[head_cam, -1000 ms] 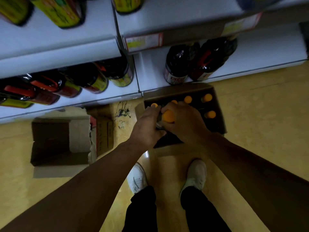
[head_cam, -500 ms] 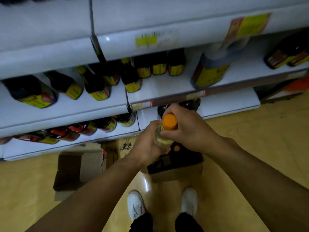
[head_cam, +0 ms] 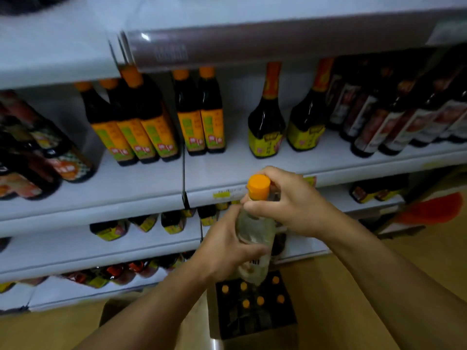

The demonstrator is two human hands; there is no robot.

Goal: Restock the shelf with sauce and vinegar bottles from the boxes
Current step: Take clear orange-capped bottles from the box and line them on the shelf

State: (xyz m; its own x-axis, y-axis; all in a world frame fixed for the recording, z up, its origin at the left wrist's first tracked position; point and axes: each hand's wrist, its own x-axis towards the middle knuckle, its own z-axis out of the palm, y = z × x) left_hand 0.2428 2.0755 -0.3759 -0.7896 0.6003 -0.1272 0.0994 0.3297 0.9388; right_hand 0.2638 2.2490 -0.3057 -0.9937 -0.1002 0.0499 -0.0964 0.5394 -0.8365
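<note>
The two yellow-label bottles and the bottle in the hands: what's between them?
In the head view, only bare white shelf lies between the two yellow-label bottles and the clear bottle.

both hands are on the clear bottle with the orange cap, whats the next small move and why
Probably lift the clear orange-capped bottle forward onto the bare white shelf just behind it: the left hand grips its body, the right hand its neck, well above the cardboard box.
</note>
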